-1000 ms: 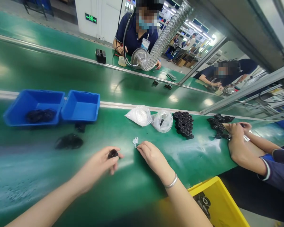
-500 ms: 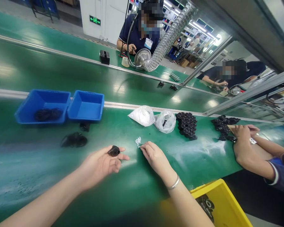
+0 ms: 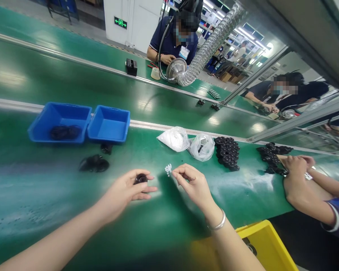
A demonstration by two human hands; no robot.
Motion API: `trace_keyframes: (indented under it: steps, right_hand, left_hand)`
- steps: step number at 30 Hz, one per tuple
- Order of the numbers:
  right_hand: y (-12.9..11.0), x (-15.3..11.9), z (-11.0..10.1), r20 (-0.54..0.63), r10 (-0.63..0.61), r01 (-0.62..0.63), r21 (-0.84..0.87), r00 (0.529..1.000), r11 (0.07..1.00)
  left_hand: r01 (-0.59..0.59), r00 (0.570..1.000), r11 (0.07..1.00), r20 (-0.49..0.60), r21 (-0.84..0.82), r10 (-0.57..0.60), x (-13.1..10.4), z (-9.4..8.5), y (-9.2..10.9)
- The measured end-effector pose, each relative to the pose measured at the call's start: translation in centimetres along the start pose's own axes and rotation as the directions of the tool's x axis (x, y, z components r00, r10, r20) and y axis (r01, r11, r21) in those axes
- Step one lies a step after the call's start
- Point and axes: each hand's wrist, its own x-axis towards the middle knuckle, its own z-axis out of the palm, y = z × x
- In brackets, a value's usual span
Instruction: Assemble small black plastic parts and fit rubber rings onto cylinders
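My left hand (image 3: pixel 125 194) holds a small black, round, hollow part (image 3: pixel 141 178) between thumb and fingers, its open end facing up. A little to the right, my right hand (image 3: pixel 194 187) has thumb and index finger pinched together. Whatever is between those fingertips is too small to make out. Just left of the pinch lies a little pile of small white pieces (image 3: pixel 168 169) on the green table (image 3: pixel 158 229). More black parts (image 3: pixel 94 163) lie beyond my left hand, blurred.
Two blue bins (image 3: pixel 109 130) stand at the back left, one with black parts inside. Clear plastic bags (image 3: pixel 175 138) and a cluster of black parts (image 3: pixel 227 153) line the back. A yellow crate (image 3: pixel 271 241) is at lower right. A co-worker's hands (image 3: pixel 296 165) work at right.
My left hand has turned the black part so that its round open end faces up. My right hand has drawn slightly away from the white pieces, its fingers still pinched. The view has shifted slightly.
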Motion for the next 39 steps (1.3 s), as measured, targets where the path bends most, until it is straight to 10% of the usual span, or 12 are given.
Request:
trace_keyframes:
  steps: [12, 39]
  right_hand:
    - [-3.7, -1.0, 5.2, 0.166, -0.161, 0.144, 0.110, 0.973, 0.983]
    - [-4.5, -0.5, 6.9, 0.160, -0.178, 0.215, -0.250, 0.971, 0.944]
  left_hand:
    - [-0.185, 0.966, 0.710, -0.007, 0.679, 0.259, -0.1, -0.2, -1.9]
    - [-0.184, 0.955, 0.682, -0.035, 0.708, 0.293, 0.0, -0.5, -2.5]
